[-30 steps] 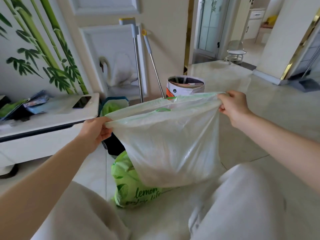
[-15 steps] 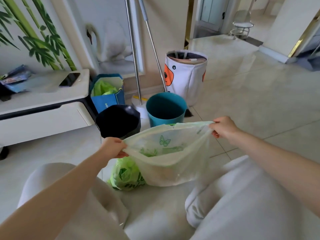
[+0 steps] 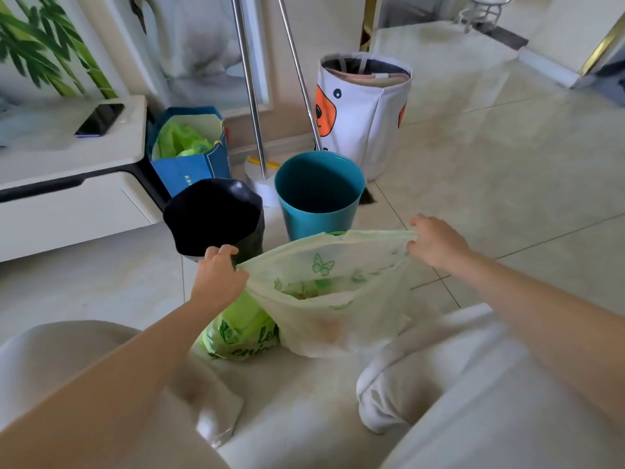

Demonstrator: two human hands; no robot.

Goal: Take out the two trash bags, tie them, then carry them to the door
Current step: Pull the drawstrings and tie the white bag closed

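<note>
A pale translucent trash bag (image 3: pixel 333 299) with green butterfly prints hangs low over the floor, its mouth stretched wide. My left hand (image 3: pixel 218 275) grips the left side of its rim. My right hand (image 3: pixel 436 242) pinches the right side. Some rubbish shows inside. A bright green bag (image 3: pixel 236 333) with printed letters lies on the floor just behind and left of it, partly hidden. Beyond stand a teal bin (image 3: pixel 319 194) with nothing showing inside and a bin lined with a black bag (image 3: pixel 213 214).
A blue paper bag (image 3: pixel 189 157) holding green plastic stands by a white low cabinet (image 3: pixel 67 164) with a phone (image 3: pixel 99 119) on top. Two mop poles (image 3: pixel 252 96) and a white fabric basket (image 3: pixel 365 113) stand by the wall. Tiled floor stretches right. My knees fill the foreground.
The pale bag came down from chest height to just above the floor, and the view tilted down. Both hands kept their grip on its rim.
</note>
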